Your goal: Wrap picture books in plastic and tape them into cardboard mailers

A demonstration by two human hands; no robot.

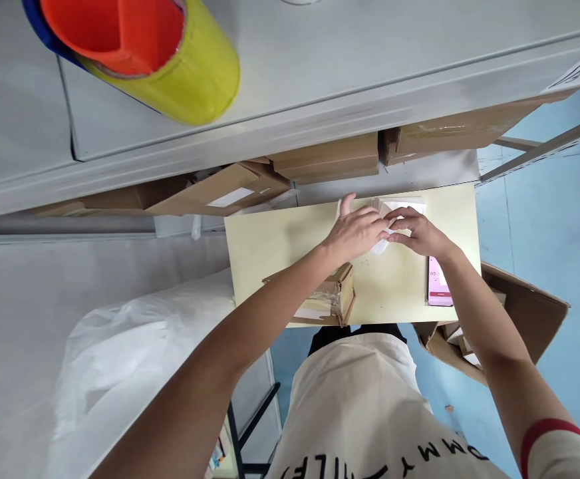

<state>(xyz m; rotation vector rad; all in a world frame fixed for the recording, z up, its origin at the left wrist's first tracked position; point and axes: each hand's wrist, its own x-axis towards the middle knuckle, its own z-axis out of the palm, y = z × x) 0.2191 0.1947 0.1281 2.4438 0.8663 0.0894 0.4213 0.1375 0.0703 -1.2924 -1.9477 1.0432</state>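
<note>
My left hand (357,229) and my right hand (420,231) meet over the far side of a pale yellow table top (270,246). Both hands pinch a small white piece of paper or plastic (382,245) between their fingertips. Just beyond the hands lies a white flat packet (410,206). A small taped cardboard box (327,299) sits by my left forearm at the near edge. A pink phone (438,283) with its screen lit lies beside my right wrist.
A grey shelf (320,100) overhangs the table, carrying a yellow tape roll (195,66) with an orange core. Flat cardboard boxes (330,159) are stacked under it. A white plastic bag (135,352) is at left, an open carton (519,313) on the blue floor at right.
</note>
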